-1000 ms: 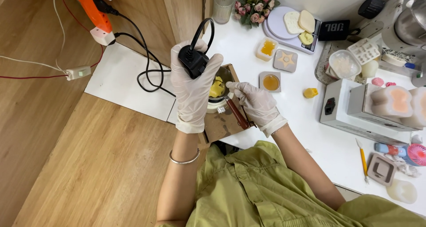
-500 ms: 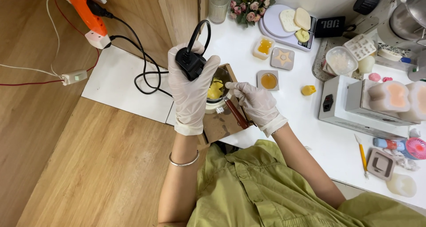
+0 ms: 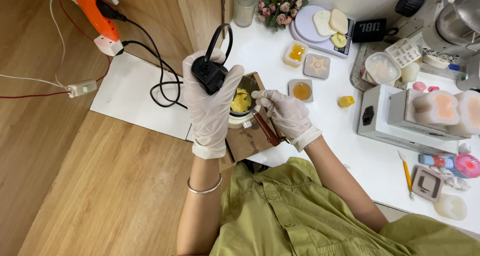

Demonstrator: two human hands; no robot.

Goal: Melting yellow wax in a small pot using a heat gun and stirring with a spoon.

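Your left hand (image 3: pixel 212 103), gloved, was closed around a black plug (image 3: pixel 210 73) and held it right above the small pot (image 3: pixel 242 106) of yellow wax; your right hand (image 3: pixel 285 116) gripped the pot's brown handle (image 3: pixel 265 128) just right of the pot. The pot sat on a brown board (image 3: pixel 247 141) at the white table's (image 3: pixel 350 151) near edge. If your grip had slackened, the plug or its looped black cord (image 3: pixel 165 81) could have dropped into the wax, or snagged and tipped the pot. Beyond the pot stood a round amber mould (image 3: pixel 301 91) and a star mould (image 3: pixel 317 66). Compared with a second earlier, your hands and the plug had barely shifted.
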